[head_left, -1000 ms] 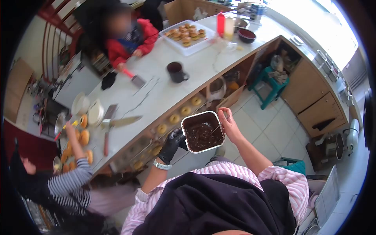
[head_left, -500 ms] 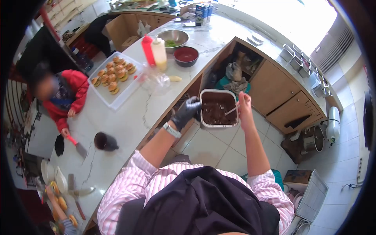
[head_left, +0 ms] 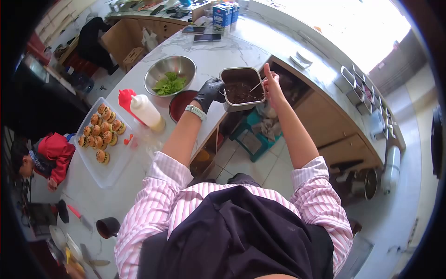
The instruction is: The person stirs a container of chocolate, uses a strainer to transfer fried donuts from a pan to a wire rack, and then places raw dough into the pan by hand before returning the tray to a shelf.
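Observation:
My left hand (head_left: 210, 93), in a black glove, grips the left rim of a square metal container (head_left: 242, 108). Dark brown stuff (head_left: 241, 92) that looks like chocolate lies inside it. My right hand (head_left: 273, 83) is bare and pinches a thin light-coloured utensil (head_left: 255, 86) at the container's right edge; the utensil's lower end reaches into the brown contents. Just left of my gloved hand stand a dark red bowl (head_left: 179, 106), partly behind my left forearm, and a steel bowl (head_left: 153, 74) with green leaves (head_left: 170, 84).
A red bottle (head_left: 126, 98) and a white bottle (head_left: 145, 109) stand beside a plastic tray (head_left: 109, 174) of small burgers (head_left: 102, 156). A person in red (head_left: 55, 151) is at the left. Cartons (head_left: 220, 16) and phones (head_left: 207, 37) lie ahead; a green stool (head_left: 253, 139) is below.
The view has shifted towards the counter's far end. Both hands and the container have moved forward, nearer the counter corner. The person in red no longer holds the red-handled tool, which lies on the counter.

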The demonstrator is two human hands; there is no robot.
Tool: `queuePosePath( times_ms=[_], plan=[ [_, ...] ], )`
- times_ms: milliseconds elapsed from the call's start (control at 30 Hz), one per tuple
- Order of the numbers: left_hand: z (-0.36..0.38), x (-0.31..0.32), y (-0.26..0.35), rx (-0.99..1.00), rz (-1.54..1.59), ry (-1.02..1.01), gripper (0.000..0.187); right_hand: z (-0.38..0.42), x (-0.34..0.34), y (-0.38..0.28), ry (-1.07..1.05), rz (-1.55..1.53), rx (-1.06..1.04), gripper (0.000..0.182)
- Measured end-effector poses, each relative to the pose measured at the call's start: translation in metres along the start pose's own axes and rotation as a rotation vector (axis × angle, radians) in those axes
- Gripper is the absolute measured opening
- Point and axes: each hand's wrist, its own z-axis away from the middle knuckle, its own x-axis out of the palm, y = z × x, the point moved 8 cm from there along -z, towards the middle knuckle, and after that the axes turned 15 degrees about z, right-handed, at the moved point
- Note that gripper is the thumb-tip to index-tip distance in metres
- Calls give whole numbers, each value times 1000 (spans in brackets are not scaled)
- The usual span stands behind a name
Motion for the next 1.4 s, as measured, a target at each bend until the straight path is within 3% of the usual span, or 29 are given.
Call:
queuePosePath(
  times_ms=[100, 167, 267, 367, 400, 433, 500, 567, 633, 667, 700, 733, 767, 867, 1033, 1100, 1200, 1333, 1400],
  plan=[
    [-47, -28, 1, -43, -24, 80, 27, -71, 26, 11, -177, -30, 28, 108],
    [-72, -42, 1, 66, -112, 63, 26, -115, 44, 15, -312, -7, 20, 107],
    [-81, -61, -7, 139, -111, 222, 28, -152, 69, 23, -465, -86, -8, 103],
    [-63, -61, -15, -38, 258, 264, 31, -165, 46, 2, -514, 182, -32, 95],
    [-44, -51, -5, -23, 307, 330, 35, -171, 32, -16, -447, 350, -214, 85],
    [-23, -39, 10, 134, 298, 339, 36, -169, 19, -37, -365, 503, -425, 76],
    [26, -18, 33, 414, 285, 386, 40, -147, -1, -102, -386, 361, -601, 55],
    [81, -2, 55, 572, 52, 431, 42, -85, -12, -176, -575, 118, -789, 48],
    [141, 26, 74, 677, -58, 491, 44, 16, -18, -233, -946, 153, -1079, 42],
    [174, 47, 77, 722, -48, 522, 44, 90, -33, -255, -1104, 126, -1489, 42],
    [203, 62, 78, 754, -32, 562, 45, 143, -42, -258, -1283, -36, -1644, 45],
    [238, 70, 68, 822, 4, 642, 43, 184, -53, -262, -1293, -110, -1882, 53],
    [271, 79, 51, 822, 19, 744, 42, 221, -66, -264, -1301, -212, -2107, 61],
    [371, 124, -10, 902, 68, 1033, 43, 292, -86, -289, -1410, -27, -2300, 60],
    [508, 261, -147, 950, 143, 1507, 43, 408, -102, -282, -1770, -279, -2499, 56],
    [545, 336, -201, 974, 174, 1686, 42, 460, -144, -255, -1678, -480, -2608, 51],
    [588, 431, -301, 1049, 258, 1914, 42, 516, -200, -220, -1466, -647, -2588, 40],
    [597, 568, -399, 1205, 567, 2192, 41, 588, -259, -205, -1579, -677, -2611, 30],
    [598, 606, -458, 1389, 617, 2207, 40, 613, -291, -170, -1625, -871, -2651, 29]
  ],
)
